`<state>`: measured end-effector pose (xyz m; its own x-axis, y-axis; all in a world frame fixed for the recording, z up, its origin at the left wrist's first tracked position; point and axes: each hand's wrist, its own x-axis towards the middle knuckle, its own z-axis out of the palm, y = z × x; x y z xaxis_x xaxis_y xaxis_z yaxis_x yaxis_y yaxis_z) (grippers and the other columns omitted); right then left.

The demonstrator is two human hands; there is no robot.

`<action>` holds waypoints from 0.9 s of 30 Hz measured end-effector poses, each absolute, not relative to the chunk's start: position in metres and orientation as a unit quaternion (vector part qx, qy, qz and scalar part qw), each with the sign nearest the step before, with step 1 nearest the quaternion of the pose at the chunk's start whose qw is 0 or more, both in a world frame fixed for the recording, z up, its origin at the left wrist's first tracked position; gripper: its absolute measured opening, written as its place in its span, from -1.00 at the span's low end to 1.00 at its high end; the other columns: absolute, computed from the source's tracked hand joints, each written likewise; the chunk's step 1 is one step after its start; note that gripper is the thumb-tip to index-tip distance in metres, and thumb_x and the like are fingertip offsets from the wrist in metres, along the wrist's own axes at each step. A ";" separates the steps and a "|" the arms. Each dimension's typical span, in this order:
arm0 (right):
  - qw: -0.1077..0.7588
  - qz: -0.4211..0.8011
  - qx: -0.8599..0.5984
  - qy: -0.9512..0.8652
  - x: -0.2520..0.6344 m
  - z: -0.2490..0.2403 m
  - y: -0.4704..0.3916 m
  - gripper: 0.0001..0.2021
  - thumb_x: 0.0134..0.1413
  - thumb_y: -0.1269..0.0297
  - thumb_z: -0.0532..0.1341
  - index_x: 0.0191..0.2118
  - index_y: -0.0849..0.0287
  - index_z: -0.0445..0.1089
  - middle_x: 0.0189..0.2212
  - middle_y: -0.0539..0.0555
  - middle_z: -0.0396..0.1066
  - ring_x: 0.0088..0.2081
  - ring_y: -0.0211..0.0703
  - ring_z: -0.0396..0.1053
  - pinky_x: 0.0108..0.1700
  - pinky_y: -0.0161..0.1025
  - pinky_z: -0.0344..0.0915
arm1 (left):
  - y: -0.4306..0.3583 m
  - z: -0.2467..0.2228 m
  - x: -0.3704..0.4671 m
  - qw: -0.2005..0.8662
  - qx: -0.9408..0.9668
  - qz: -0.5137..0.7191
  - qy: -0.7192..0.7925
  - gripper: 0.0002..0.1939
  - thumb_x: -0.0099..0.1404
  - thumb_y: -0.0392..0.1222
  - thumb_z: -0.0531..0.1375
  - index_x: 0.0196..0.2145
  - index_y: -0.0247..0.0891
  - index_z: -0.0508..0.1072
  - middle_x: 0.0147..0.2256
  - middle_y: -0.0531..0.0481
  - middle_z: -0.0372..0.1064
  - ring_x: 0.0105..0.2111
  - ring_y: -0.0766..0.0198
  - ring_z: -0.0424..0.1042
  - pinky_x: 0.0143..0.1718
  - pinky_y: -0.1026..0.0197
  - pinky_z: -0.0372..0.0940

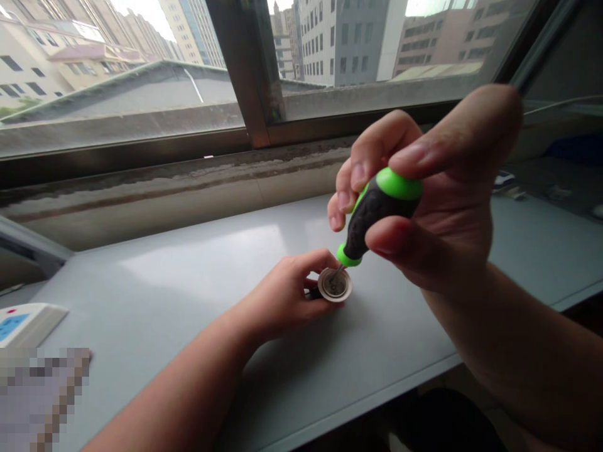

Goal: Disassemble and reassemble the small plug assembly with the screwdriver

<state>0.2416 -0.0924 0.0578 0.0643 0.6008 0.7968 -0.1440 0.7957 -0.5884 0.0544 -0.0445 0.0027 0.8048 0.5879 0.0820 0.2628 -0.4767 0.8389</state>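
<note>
A screwdriver (377, 207) with a black and bright green handle slants down in front of me. My right hand (438, 182) is closed around the handle, with a finger on its green end. The metal shaft dips into the open mouth of a lamp holder (347, 295), a small round white socket with a greyish inside. Whether the tip sits in a screw is too small to tell. Around the lamp holder's side, my left hand (287, 289) wraps its fingers and keeps it just over the table, mouth tilted toward me. Something dark shows between the left fingers.
Both hands are over a pale table (164, 301). A white device with a blue screen (14, 326) stands at the left edge, near a blurred-out patch. Behind the table runs a window frame (254, 113) above a rough sill. Small items (506, 182) lie at the far right.
</note>
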 end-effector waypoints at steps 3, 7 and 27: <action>0.699 0.278 -0.169 -0.637 0.245 0.061 -0.093 -0.71 -0.05 0.38 0.47 -0.22 -0.04 0.44 -0.18 0.00 0.34 -0.16 -0.09 0.45 -0.18 -0.09 0.56 | -0.043 0.002 0.055 0.443 0.842 0.187 0.245 -0.81 0.24 -0.24 0.35 -0.18 -0.23 0.49 -0.23 0.02 0.53 -0.21 0.21 0.52 -0.12 0.17 0.50; 0.640 0.325 -0.109 -0.687 0.250 0.066 -0.094 -0.90 0.15 0.40 0.22 -0.26 0.02 0.41 -0.06 0.01 0.50 -0.07 0.00 0.55 -0.11 0.01 0.58 | -0.042 -0.001 0.054 0.434 0.841 0.201 0.252 -0.77 0.23 -0.21 0.38 -0.16 -0.23 0.49 -0.22 0.03 0.52 -0.23 0.23 0.50 -0.16 0.19 0.48; 0.700 0.240 -0.204 -0.641 0.244 0.058 -0.099 -0.63 -0.05 0.50 0.47 -0.20 -0.12 0.47 -0.16 -0.05 0.38 -0.13 -0.07 0.45 -0.19 -0.06 0.59 | -0.043 -0.001 0.056 0.462 0.822 0.177 0.281 -0.74 0.23 -0.16 0.37 -0.15 -0.23 0.47 -0.26 0.03 0.51 -0.32 0.23 0.49 -0.31 0.22 0.43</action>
